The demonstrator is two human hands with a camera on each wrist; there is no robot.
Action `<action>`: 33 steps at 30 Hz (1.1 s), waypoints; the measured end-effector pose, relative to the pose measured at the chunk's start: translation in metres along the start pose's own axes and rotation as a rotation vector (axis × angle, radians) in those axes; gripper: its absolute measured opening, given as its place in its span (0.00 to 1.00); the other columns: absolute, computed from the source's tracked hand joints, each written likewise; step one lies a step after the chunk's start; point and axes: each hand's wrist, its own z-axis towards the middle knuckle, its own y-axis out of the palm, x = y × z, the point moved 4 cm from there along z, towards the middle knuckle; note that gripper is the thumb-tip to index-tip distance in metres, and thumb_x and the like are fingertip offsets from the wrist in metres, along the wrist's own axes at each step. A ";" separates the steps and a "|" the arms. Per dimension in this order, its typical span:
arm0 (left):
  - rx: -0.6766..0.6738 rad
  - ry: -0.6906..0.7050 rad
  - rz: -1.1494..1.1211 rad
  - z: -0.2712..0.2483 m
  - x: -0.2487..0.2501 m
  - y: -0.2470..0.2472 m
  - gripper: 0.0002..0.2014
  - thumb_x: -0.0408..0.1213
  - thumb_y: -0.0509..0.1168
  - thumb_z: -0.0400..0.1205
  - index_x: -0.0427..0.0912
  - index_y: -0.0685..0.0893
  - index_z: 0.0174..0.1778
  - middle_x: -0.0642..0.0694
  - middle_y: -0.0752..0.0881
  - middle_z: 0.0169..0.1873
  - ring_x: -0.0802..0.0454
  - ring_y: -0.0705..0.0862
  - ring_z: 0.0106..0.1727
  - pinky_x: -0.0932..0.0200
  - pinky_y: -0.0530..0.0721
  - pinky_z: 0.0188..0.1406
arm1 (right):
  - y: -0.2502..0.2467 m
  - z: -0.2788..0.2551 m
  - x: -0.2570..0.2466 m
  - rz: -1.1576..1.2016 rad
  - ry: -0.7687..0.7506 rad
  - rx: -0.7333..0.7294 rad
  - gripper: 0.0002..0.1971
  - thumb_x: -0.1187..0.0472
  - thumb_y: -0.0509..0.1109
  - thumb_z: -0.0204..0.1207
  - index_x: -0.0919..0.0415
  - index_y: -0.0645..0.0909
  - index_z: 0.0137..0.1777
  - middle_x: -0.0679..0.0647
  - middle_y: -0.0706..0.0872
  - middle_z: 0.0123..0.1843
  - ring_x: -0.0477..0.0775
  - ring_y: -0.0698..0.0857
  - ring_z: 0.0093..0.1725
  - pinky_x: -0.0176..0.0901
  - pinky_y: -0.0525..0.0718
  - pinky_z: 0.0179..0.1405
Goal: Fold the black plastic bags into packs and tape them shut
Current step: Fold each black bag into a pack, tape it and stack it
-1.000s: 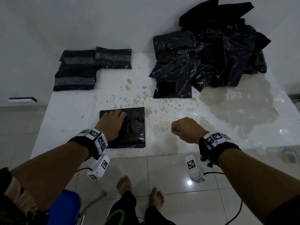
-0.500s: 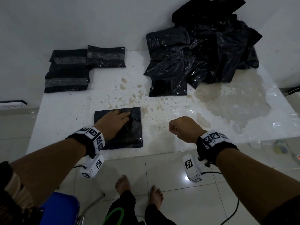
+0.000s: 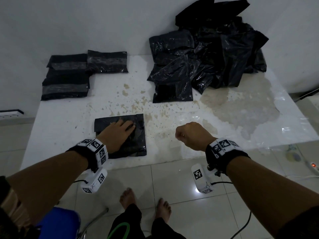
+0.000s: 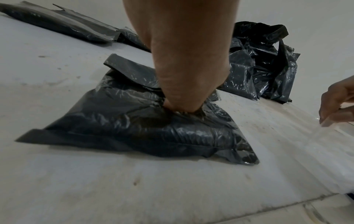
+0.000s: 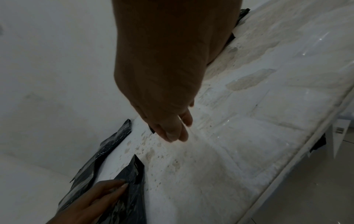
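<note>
A folded black bag pack (image 3: pixel 136 144) lies near the front edge of the white table (image 3: pixel 233 121), its flap folded over the top. My left hand (image 3: pixel 119 133) lies flat on the pack and presses it down with straight fingers; the left wrist view shows the pack (image 4: pixel 134 128) dented under the palm. My right hand (image 3: pixel 188 135) hovers just right of the pack with its fingers curled. In the right wrist view its fingertips (image 5: pixel 176 133) pinch together on what looks like a faint strip of clear tape (image 4: pixel 325 123).
A loose heap of black bags (image 3: pixel 207 54) fills the back right of the table. Taped packs (image 3: pixel 69 75) lie stacked at the back left. A power strip (image 3: pixel 313 165) and cables lie on the tiled floor at the right; a blue seat (image 3: pixel 58 221) is at my left.
My left hand's fingers have slid a little rightward across the pack's top. The right hand has stayed in about the same place.
</note>
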 end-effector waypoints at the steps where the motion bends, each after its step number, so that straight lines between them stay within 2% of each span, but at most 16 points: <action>1: -0.004 -0.016 -0.034 0.000 0.001 -0.002 0.38 0.37 0.64 0.80 0.39 0.54 0.86 0.40 0.59 0.81 0.38 0.68 0.73 0.46 0.77 0.66 | -0.001 -0.001 0.001 0.005 0.000 -0.006 0.07 0.61 0.68 0.82 0.57 0.88 0.52 0.50 0.92 0.46 0.50 0.88 0.47 0.39 0.82 0.48; 6: -0.041 -0.053 -0.191 0.001 -0.001 -0.001 0.39 0.38 0.62 0.82 0.47 0.49 0.87 0.46 0.57 0.84 0.39 0.63 0.79 0.42 0.73 0.71 | -0.013 -0.002 -0.001 0.083 -0.011 0.011 0.06 0.61 0.69 0.82 0.57 0.88 0.51 0.49 0.92 0.46 0.49 0.88 0.47 0.40 0.84 0.49; 9: -0.067 -0.089 -0.310 0.002 -0.006 0.000 0.37 0.46 0.61 0.85 0.54 0.49 0.87 0.50 0.58 0.85 0.40 0.62 0.81 0.40 0.67 0.74 | -0.032 0.002 -0.007 0.153 -0.033 -0.008 0.04 0.62 0.71 0.80 0.57 0.88 0.50 0.49 0.91 0.45 0.47 0.87 0.46 0.39 0.83 0.48; 10: -0.062 -0.112 -0.388 0.003 -0.008 -0.001 0.35 0.51 0.60 0.85 0.55 0.51 0.87 0.51 0.61 0.84 0.41 0.64 0.81 0.39 0.65 0.75 | -0.039 0.005 -0.009 0.168 -0.044 -0.014 0.04 0.63 0.72 0.79 0.56 0.88 0.49 0.48 0.91 0.45 0.46 0.86 0.45 0.39 0.83 0.48; 12: -0.036 -0.164 -0.631 0.004 -0.015 -0.003 0.32 0.61 0.56 0.84 0.55 0.61 0.84 0.50 0.72 0.78 0.44 0.71 0.78 0.40 0.69 0.75 | -0.054 0.011 -0.014 0.195 -0.056 -0.012 0.04 0.64 0.72 0.77 0.56 0.87 0.47 0.46 0.91 0.42 0.45 0.87 0.43 0.41 0.85 0.48; 13: -0.045 -0.185 -0.794 0.002 -0.017 -0.006 0.31 0.65 0.54 0.83 0.55 0.66 0.80 0.50 0.77 0.74 0.46 0.75 0.74 0.42 0.71 0.74 | -0.060 0.014 -0.017 0.223 -0.055 -0.004 0.04 0.64 0.72 0.77 0.55 0.87 0.46 0.46 0.90 0.40 0.45 0.88 0.42 0.41 0.86 0.47; 15: -0.075 -0.228 -1.157 -0.001 -0.019 -0.009 0.29 0.70 0.50 0.81 0.56 0.74 0.70 0.53 0.80 0.66 0.51 0.77 0.70 0.47 0.70 0.75 | -0.069 0.022 -0.027 0.315 -0.058 0.024 0.05 0.66 0.72 0.76 0.56 0.86 0.44 0.45 0.89 0.38 0.45 0.90 0.37 0.41 0.88 0.43; 18: -0.071 -0.290 -1.572 -0.003 -0.017 -0.018 0.27 0.71 0.48 0.79 0.55 0.79 0.56 0.57 0.79 0.60 0.61 0.76 0.64 0.58 0.63 0.75 | -0.073 0.035 -0.046 0.483 -0.085 0.047 0.06 0.71 0.72 0.76 0.60 0.86 0.43 0.52 0.90 0.37 0.47 0.90 0.35 0.41 0.89 0.40; 20: -0.050 -0.368 -1.697 -0.002 -0.021 -0.016 0.28 0.62 0.43 0.86 0.48 0.82 0.53 0.51 0.82 0.60 0.58 0.77 0.64 0.58 0.61 0.76 | -0.071 0.046 -0.060 0.602 -0.107 0.027 0.04 0.72 0.72 0.76 0.64 0.86 0.44 0.58 0.91 0.38 0.49 0.90 0.36 0.43 0.90 0.41; 22: -0.028 -0.441 -1.759 -0.002 -0.025 -0.010 0.32 0.59 0.41 0.88 0.41 0.84 0.52 0.44 0.85 0.62 0.54 0.79 0.66 0.55 0.59 0.78 | -0.067 0.057 -0.074 0.705 -0.124 -0.007 0.03 0.72 0.73 0.76 0.66 0.86 0.45 0.62 0.91 0.40 0.54 0.90 0.37 0.48 0.91 0.44; 25: -0.013 -0.457 -1.828 0.000 -0.034 -0.004 0.42 0.68 0.38 0.82 0.34 0.85 0.52 0.40 0.86 0.62 0.52 0.82 0.66 0.51 0.58 0.78 | -0.060 0.073 -0.091 0.846 -0.112 -0.035 0.02 0.74 0.72 0.77 0.70 0.85 0.47 0.64 0.89 0.40 0.51 0.88 0.36 0.43 0.89 0.42; 28: -0.084 -0.430 -1.979 -0.001 -0.043 0.005 0.55 0.80 0.41 0.72 0.32 0.84 0.64 0.41 0.87 0.63 0.48 0.81 0.68 0.43 0.60 0.81 | -0.051 0.091 -0.100 0.969 -0.036 0.007 0.02 0.75 0.71 0.78 0.71 0.84 0.48 0.60 0.88 0.37 0.47 0.87 0.34 0.40 0.87 0.40; 29: -0.074 -0.410 -2.059 -0.002 -0.047 0.008 0.53 0.80 0.42 0.72 0.35 0.84 0.66 0.42 0.86 0.65 0.47 0.80 0.70 0.43 0.62 0.81 | -0.047 0.098 -0.101 1.008 0.009 0.042 0.02 0.74 0.70 0.78 0.71 0.84 0.48 0.59 0.88 0.37 0.47 0.87 0.33 0.40 0.87 0.40; 31: 0.019 -0.360 -2.230 -0.003 -0.054 0.006 0.44 0.74 0.42 0.77 0.44 0.86 0.66 0.45 0.84 0.68 0.47 0.78 0.74 0.45 0.65 0.80 | -0.037 0.109 -0.098 1.090 0.120 0.125 0.02 0.73 0.70 0.79 0.69 0.84 0.48 0.59 0.89 0.39 0.46 0.87 0.32 0.38 0.87 0.39; 33: 0.081 -0.302 -2.386 -0.004 -0.056 0.004 0.40 0.70 0.41 0.80 0.46 0.80 0.72 0.43 0.82 0.71 0.46 0.78 0.74 0.47 0.68 0.78 | -0.024 0.116 -0.094 1.180 0.224 0.181 0.02 0.73 0.69 0.80 0.68 0.83 0.48 0.59 0.88 0.40 0.46 0.87 0.33 0.37 0.86 0.38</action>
